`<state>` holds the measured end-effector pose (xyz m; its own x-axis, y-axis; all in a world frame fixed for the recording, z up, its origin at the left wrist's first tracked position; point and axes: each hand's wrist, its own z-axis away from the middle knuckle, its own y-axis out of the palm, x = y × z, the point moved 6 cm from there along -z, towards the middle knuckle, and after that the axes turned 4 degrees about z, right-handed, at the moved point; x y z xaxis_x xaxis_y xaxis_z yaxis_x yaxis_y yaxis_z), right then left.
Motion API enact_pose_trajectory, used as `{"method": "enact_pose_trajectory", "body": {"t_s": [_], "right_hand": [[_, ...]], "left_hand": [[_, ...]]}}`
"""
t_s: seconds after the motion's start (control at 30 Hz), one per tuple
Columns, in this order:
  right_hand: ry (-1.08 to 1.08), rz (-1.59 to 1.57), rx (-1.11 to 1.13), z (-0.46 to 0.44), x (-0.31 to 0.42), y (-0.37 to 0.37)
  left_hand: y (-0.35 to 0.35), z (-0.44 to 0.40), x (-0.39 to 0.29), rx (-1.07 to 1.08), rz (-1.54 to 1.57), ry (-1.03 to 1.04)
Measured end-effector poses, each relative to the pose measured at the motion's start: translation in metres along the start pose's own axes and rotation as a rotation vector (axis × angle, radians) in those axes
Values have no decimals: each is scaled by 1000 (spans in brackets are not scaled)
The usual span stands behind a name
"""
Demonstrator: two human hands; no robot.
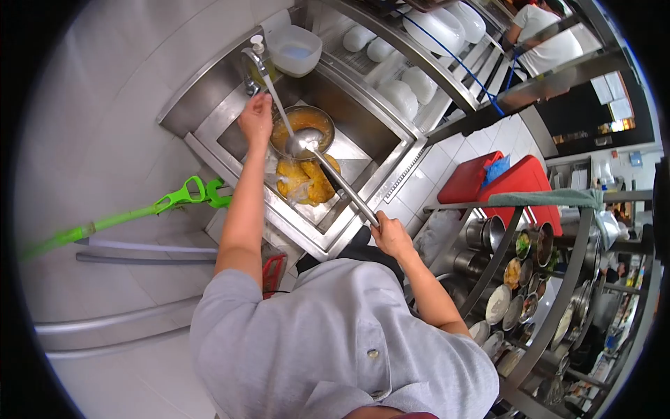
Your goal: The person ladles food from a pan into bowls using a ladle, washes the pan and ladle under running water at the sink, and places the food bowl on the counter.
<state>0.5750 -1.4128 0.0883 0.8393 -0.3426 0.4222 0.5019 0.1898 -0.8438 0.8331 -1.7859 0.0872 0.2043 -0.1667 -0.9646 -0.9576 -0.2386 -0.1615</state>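
Note:
My right hand (392, 236) is closed around the end of a long metal ladle (349, 192). Its round bowl tilts under the running water at the rim of a metal pot (331, 124) holding orange liquid. My left hand (257, 120) is raised beside the stream, just below the faucet (259, 64). Its fingers are curled together, and whether they hold anything cannot be made out. A yellow-orange mass (307, 183), seemingly in clear plastic, lies in the steel sink (380, 129) nearer to me than the pot.
A translucent plastic tub (296, 52) and a pump bottle (257, 45) stand behind the sink. White bowls (398, 98) fill the rack at right. A green-handled pole (125, 218) leans at left. Red bins (513, 185) and a shelf of pots stand right; another person (548, 38) is farther off.

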Motion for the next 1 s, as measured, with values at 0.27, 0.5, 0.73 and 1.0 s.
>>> {"method": "enact_pose_trajectory", "body": {"t_s": [0.27,0.5,0.73,1.0], "right_hand": [[150,-108,89,34,-16,21],[140,-154,-168,84,-25,6],[194,-300,-407,163,-73,12],[230,-826,-275,372,-101,55]], "left_hand": [[1,-63,-46,176,-26,146],[45,-72,-69,155,-182,247],[63,41,-5,387,-268,228],[57,298,-90,624,-125,928]]}}
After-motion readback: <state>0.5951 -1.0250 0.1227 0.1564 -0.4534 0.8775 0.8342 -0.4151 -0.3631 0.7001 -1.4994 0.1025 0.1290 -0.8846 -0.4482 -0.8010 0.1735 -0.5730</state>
